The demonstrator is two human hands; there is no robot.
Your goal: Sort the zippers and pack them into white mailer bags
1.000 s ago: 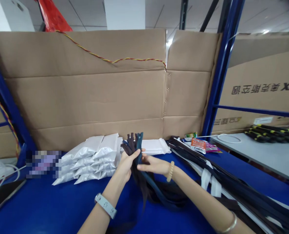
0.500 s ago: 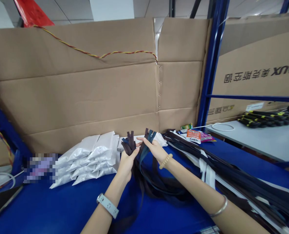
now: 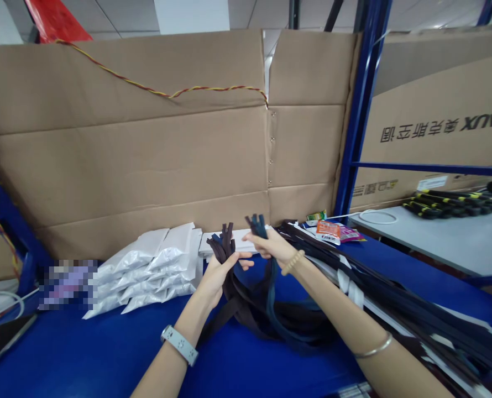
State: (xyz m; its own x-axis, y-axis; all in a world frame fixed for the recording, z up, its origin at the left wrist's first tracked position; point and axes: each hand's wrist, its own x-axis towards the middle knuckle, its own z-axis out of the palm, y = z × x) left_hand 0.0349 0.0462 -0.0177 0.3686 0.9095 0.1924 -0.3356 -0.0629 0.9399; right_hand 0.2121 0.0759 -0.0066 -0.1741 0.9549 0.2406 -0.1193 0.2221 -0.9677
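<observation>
My left hand point(image 3: 221, 271) is closed round the ends of several dark brown zippers point(image 3: 222, 247), with a bit of blue among them. Its fingers point to the right. A little apart to the right, my right hand point(image 3: 274, 249) pinches the ends of dark blue zippers point(image 3: 257, 224), with a brown end beside them. From both hands the long tapes hang down and lie in loops on the blue tabletop point(image 3: 117, 354). The lower tapes overlap, so I cannot tell which hand each belongs to.
White plastic packets point(image 3: 163, 265) are stacked to the left. Long bundles of dark and white zippers point(image 3: 395, 293) stretch along the right side. Small snack packets point(image 3: 328, 229) lie behind them. A cardboard wall point(image 3: 158, 160) and a blue post point(image 3: 360, 121) stand at the back.
My right hand has moved right, away from the left, with the blue zipper ends in it. The gap between the hands is wider. My left hand has barely moved.
</observation>
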